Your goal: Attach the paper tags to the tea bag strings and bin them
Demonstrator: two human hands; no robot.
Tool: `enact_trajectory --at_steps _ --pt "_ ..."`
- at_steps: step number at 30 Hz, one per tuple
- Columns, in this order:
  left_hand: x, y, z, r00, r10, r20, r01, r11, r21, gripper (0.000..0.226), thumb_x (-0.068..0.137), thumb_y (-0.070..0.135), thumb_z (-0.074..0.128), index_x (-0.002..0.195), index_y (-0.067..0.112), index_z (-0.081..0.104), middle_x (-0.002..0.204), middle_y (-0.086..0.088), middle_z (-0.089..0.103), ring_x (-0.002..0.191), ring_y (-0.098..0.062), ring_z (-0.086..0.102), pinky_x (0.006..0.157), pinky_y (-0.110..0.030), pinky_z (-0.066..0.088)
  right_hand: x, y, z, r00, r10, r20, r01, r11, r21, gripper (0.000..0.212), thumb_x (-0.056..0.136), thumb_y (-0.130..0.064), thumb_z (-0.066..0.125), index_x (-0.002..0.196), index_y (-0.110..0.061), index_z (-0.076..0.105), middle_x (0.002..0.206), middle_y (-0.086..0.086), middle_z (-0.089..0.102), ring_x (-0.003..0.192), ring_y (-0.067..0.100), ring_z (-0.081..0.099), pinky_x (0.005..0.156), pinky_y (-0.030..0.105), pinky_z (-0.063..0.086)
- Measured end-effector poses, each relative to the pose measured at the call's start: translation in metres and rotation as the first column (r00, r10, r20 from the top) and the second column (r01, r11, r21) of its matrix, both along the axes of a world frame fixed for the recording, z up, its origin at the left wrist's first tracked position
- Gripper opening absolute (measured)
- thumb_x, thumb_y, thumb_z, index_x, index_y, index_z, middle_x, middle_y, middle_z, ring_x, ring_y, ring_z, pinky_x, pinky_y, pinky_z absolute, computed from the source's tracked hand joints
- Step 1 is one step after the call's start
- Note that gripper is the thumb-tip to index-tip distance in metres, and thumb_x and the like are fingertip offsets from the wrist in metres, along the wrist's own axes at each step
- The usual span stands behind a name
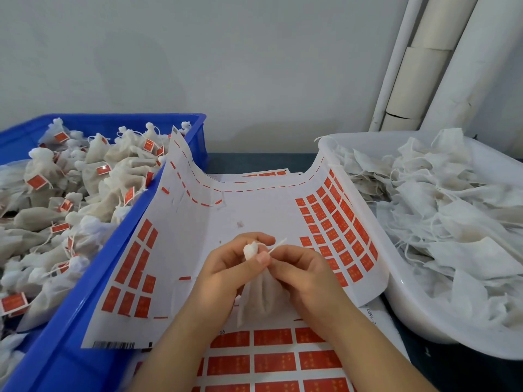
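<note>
A white tea bag hangs between my two hands over the middle of a sticker sheet. My left hand grips the bag's gathered neck, whose tuft shows above my fingers. My right hand pinches the bag's white string, which sticks out up and to the right. Red paper tags sit in rows on the sheet's curled right side, and more lie on its left side. I see no tag on this string.
A blue bin at the left holds several tea bags with red tags. A white tub at the right holds several untagged bags. Another tag sheet lies under my wrists. White tubes lean against the wall at back right.
</note>
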State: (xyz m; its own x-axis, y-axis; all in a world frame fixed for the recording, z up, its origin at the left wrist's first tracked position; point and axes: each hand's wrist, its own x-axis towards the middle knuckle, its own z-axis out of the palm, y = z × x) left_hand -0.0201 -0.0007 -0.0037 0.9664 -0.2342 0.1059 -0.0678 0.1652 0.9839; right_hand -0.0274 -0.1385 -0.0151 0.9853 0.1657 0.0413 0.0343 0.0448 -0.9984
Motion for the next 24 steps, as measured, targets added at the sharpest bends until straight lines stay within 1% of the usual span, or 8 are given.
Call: enact_trajectory --at_steps 3,6,9,11,14,17,20,24 --pt "-0.001 -0.002 0.000 1.000 0.008 0.011 -0.008 1.000 0.019 0.014 0.075 0.026 0.071 0.084 0.015 0.072 0.091 -0.006 0.068 0.091 -0.022 0.065 0.079 -0.028 0.055 0.000 0.004 -0.002 0.998 -0.056 0.013 0.057 0.998 -0.036 0.010 0.083 -0.034 0.062 0.080 -0.031 0.071 0.080 -0.010 0.070 0.087 0.012 0.065 0.079 0.024 0.053" --pt "-0.001 -0.005 0.000 0.997 0.074 0.010 -0.074 0.995 0.060 0.017 0.072 0.027 0.063 0.079 0.015 0.072 0.080 -0.007 0.068 0.083 -0.023 0.065 0.073 -0.029 0.056 0.000 0.009 -0.001 0.987 -0.134 0.094 0.145 0.981 -0.131 0.018 0.090 -0.021 0.056 0.078 -0.031 0.063 0.070 -0.023 0.065 0.077 -0.004 0.061 0.061 0.006 0.046" --pt "0.000 -0.009 -0.002 0.965 0.259 0.025 -0.260 0.950 0.171 0.017 0.081 0.016 0.062 0.067 0.008 0.065 0.069 -0.022 0.057 0.070 -0.031 0.056 0.071 -0.049 0.053 -0.002 0.012 -0.001 0.958 -0.166 0.235 0.215 0.955 -0.202 0.018 0.088 -0.020 0.059 0.075 -0.033 0.058 0.072 -0.028 0.062 0.078 -0.006 0.059 0.059 0.005 0.045" --pt "0.001 -0.010 -0.004 0.936 0.350 0.047 -0.351 0.911 0.215 0.021 0.082 0.017 0.059 0.064 0.008 0.061 0.065 -0.022 0.053 0.064 -0.026 0.051 0.067 -0.044 0.051 -0.003 0.013 -0.002 0.934 -0.160 0.319 0.244 0.939 -0.242 0.019 0.087 -0.020 0.061 0.075 -0.034 0.056 0.077 -0.025 0.061 0.079 -0.003 0.058 0.061 0.007 0.046" --pt "0.000 -0.012 -0.004 0.918 0.388 0.081 -0.396 0.890 0.225 0.019 0.083 0.016 0.058 0.065 0.013 0.063 0.062 -0.012 0.056 0.062 -0.023 0.054 0.062 -0.034 0.051 -0.004 0.013 -0.004 0.907 -0.158 0.392 0.279 0.920 -0.276 0.021 0.087 -0.021 0.062 0.076 -0.037 0.054 0.076 -0.016 0.061 0.082 0.000 0.058 0.063 0.008 0.047" --pt "0.000 -0.010 -0.004 0.918 0.389 0.083 -0.397 0.899 0.182 0.019 0.083 0.011 0.060 0.068 0.020 0.068 0.066 -0.001 0.064 0.065 -0.016 0.062 0.060 -0.024 0.055 -0.005 0.012 -0.003 0.881 -0.174 0.439 0.315 0.910 -0.270 0.021 0.086 -0.021 0.062 0.076 -0.037 0.053 0.071 -0.018 0.058 0.081 0.000 0.057 0.062 0.007 0.046" --pt "0.001 -0.006 -0.001 0.925 0.374 0.072 -0.380 0.917 0.119 0.021 0.082 0.004 0.062 0.071 0.020 0.070 0.067 0.001 0.067 0.062 -0.011 0.064 0.057 -0.019 0.054 -0.005 0.012 -0.002 0.865 -0.172 0.471 0.324 0.908 -0.264 0.016 0.085 -0.025 0.060 0.076 -0.036 0.052 0.073 -0.016 0.058 0.080 0.001 0.057 0.062 0.007 0.046" --pt "-0.001 -0.005 0.002 0.931 0.322 0.173 -0.347 0.927 0.144 0.025 0.084 -0.001 0.059 0.076 0.020 0.069 0.069 0.002 0.067 0.065 -0.013 0.065 0.056 -0.018 0.053 -0.005 0.013 0.000 0.857 -0.180 0.483 0.328 0.913 -0.242 0.006 0.081 -0.031 0.053 0.078 -0.035 0.052 0.074 -0.014 0.057 0.078 0.004 0.057 0.062 0.008 0.046"
